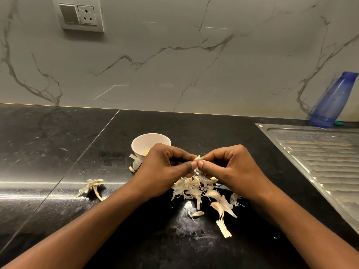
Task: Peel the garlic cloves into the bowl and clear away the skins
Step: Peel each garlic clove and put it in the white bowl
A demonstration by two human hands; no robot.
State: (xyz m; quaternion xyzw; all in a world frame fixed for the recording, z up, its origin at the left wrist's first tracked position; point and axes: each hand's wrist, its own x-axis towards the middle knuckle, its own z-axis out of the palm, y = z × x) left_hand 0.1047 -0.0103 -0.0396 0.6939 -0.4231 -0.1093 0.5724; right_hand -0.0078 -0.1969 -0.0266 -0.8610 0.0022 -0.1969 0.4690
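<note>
a grey veined wall (174, 65) backs a black polished counter (48, 142), with a steel drainer (320, 152) on the right and a blue bottle (332, 101) leaning in the far corner. both forearms reach in over the counter. the left hand (165, 167) and right hand (229, 167) meet just in front of a small white bowl (143, 137), each with fingers curled and thumb and fingertips pinching the same clove (197, 158) from opposite sides. something pale yellow shows inside the bowl, too hidden to name.

below the hands lies a loose heap of skins (196, 188), spreading toward the person; a dried stalk (93, 186) sits well apart to the left, and another scrap (136, 162) lies against the bowl's foot.

the clove is likely light, firm and a little slick once bare – best held across its sides with one hand while the other catches a loose edge of skin at the tip. the skins look papery, brittle and nearly weightless – they should tear in strips and drift easily, so they are better swept together with a flat palm than picked up one by one.
</note>
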